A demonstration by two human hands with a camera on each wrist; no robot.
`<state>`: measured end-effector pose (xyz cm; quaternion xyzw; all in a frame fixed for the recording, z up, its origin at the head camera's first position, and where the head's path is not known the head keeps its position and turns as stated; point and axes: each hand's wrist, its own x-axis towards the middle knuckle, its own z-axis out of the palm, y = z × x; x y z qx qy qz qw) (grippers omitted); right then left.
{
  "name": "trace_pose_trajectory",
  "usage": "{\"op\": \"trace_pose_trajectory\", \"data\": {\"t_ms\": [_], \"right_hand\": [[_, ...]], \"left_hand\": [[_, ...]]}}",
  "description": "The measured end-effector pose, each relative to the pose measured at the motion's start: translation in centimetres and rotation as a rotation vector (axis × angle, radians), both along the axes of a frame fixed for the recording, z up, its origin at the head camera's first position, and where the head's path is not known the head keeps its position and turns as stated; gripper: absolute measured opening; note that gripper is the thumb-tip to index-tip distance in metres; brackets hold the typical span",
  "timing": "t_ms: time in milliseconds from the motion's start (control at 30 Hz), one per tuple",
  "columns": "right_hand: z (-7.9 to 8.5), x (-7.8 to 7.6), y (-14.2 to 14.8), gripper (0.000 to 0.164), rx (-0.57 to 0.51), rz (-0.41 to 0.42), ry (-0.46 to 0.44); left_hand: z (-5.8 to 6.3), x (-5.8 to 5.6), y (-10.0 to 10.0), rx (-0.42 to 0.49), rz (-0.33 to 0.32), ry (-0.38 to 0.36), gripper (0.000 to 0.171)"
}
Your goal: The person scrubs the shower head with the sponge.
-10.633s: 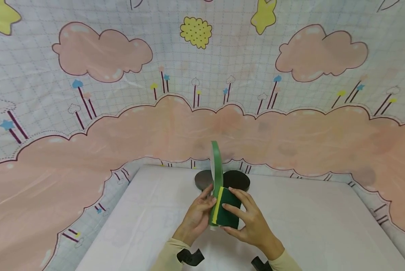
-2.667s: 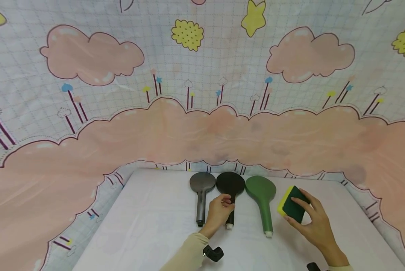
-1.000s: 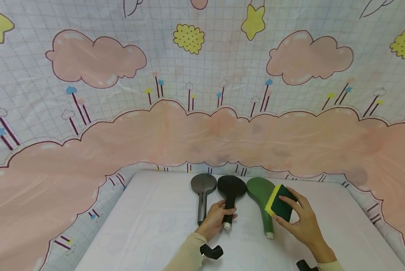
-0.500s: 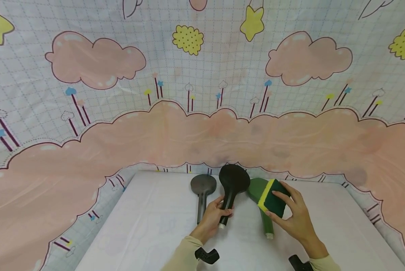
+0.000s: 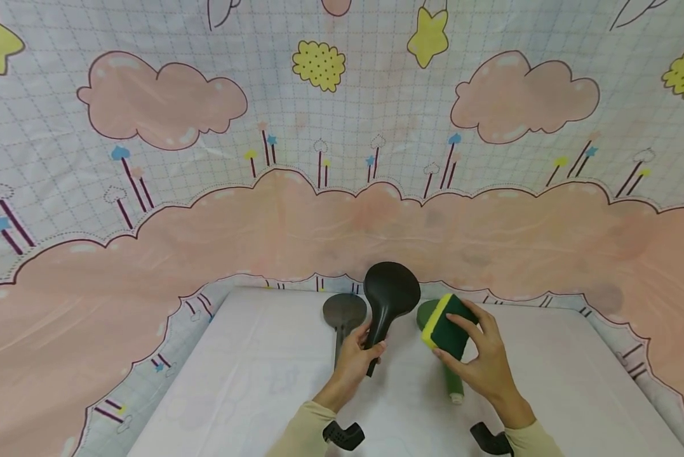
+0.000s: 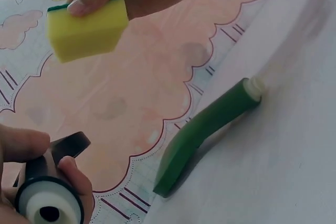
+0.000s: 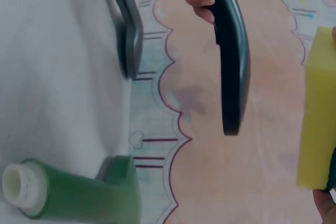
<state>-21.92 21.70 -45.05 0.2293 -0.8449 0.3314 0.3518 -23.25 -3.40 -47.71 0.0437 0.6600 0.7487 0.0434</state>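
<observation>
**Black shower head held clear of the table in your left hand, sponge in your right hand**

Your left hand grasped the black shower head by its handle, thumb and fingers wrapped round it. Its round head pointed away from you, tilted upward, and overlapped the printed cloth in the head view. The left wrist view showed the pale ring at the handle's open end.

Your right hand pinched the sponge between thumb and fingers. Its yellow side faced the black shower head, with a gap between the two, and its dark green side lay toward your palm.

Below the sponge, the green shower head lay on the table, its pale connector toward you; from the head view the sponge covered much of it. The grey shower head lay on the table to the left of the black one, and your left hand hid the lower part of its handle.

You wore a black device on your left wrist and another black device on your right, both beside pale sleeves.
</observation>
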Motion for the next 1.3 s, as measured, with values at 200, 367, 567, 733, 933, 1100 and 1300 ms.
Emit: {"op": "trace_pose_trajectory", "data": {"t_ms": [200, 367, 567, 733, 933, 1100, 1300], "right_hand": [[0.3, -0.1, -1.0, 0.072, -0.014, 0.003, 0.008], [0.4, -0.1, -1.9, 0.07, -0.014, 0.014, 0.015], [0.2, -0.2, -2.7, 0.065, -0.015, 0.028, 0.074], [-0.1, -0.3, -3.4, 0.069, -0.024, 0.018, 0.097], [-0.2, -0.2, -4.1, 0.07, -0.008, -0.023, 0.093], [-0.3, -0.1, -4.4, 0.07, 0.006, -0.039, 0.094], [-0.3, -0.1, -4.4, 0.071, 0.012, -0.049, 0.089]], "left_hand": [[0.4, 0.4, -0.3, -0.102, 0.03, 0.068, 0.059], [0.6, 0.8, -0.5, -0.152, 0.046, 0.122, 0.056], [0.7, 1.2, -0.8, -0.273, 0.071, 0.195, 0.053], [0.4, 1.5, -1.0, -0.382, 0.084, 0.273, 0.052], [0.3, 2.0, -1.0, -0.408, 0.092, 0.329, 0.052], [0.4, 2.2, -1.0, -0.406, 0.096, 0.358, 0.053], [0.5, 2.3, -1.0, -0.407, 0.116, 0.368, 0.054]]}}
